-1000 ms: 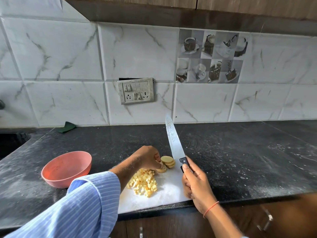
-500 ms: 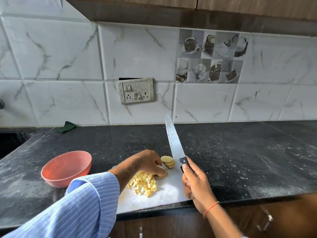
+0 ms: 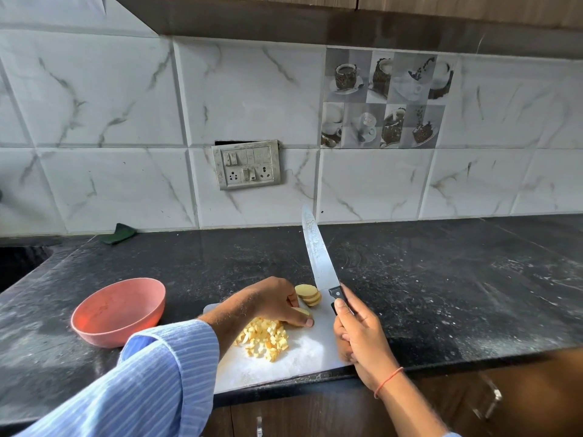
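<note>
Knife (image 3: 318,257) of steel gripped by right hand (image 3: 359,339); left hand (image 3: 274,301) pinches round slice (image 3: 301,311) on white board (image 3: 303,357).

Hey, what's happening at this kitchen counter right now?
A person is cutting up what looks like potato on a white cutting board. The right hand grips a knife, blade angled up toward the wall. The left hand pinches one round slice on the board, beside a small stack of slices. A pile of diced pieces lies nearer the person, and a pink bowl sits to the left.
</note>
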Demonstrator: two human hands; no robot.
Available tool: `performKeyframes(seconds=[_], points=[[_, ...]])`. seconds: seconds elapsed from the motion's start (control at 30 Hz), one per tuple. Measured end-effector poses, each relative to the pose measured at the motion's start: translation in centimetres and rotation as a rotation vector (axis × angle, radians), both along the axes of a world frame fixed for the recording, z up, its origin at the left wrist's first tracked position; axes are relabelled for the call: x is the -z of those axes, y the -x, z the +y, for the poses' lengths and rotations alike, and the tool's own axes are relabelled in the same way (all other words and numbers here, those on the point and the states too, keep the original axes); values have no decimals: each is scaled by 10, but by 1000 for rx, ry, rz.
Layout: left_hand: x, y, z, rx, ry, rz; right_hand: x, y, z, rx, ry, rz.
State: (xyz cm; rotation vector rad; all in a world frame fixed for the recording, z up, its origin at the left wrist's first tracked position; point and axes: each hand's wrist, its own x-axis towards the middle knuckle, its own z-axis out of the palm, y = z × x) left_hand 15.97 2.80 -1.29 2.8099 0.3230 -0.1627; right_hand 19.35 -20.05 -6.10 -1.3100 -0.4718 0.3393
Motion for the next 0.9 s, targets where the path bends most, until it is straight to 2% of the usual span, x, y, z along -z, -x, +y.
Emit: performKeyframes(seconds=[0.2, 0.4, 0.73, 0.83, 0.9], points=[[-4, -3, 2, 26, -41, -139, -4, 2, -1, -12, -9, 47], [-12, 7, 13, 17, 13, -226, -8, 7, -3, -24, 3, 40], [13, 119, 52, -311, 388, -550, -13, 13, 0, -37, -6, 108], [41, 149, 54, -482, 639, -711, -15, 15, 2, -41, 57, 105], [54, 163, 54, -569, 670, -820, -20, 20, 7, -62, 157, 69]])
